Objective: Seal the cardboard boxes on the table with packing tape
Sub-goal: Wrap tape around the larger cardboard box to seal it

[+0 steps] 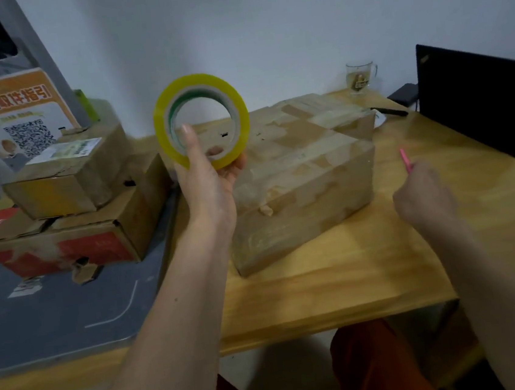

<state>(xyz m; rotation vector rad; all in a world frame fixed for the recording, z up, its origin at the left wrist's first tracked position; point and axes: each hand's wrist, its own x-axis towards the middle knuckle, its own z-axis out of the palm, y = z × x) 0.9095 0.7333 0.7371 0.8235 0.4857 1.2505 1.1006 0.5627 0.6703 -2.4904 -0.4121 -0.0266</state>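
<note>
Head view: left hand [208,181] grips tape roll [200,121] by its rim; right hand [421,193] pinches pink cutter [405,160]. Roll likely light, rigid; hold through core.

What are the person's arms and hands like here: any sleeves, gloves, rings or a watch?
Both forearms are bare as far as the picture shows, with no sleeves in view. The left hand and the right hand wear no gloves. No watch, bracelet or ring shows on either wrist or on the fingers that can be seen. The picture is somewhat blurred, so very small items could be missed.
</note>
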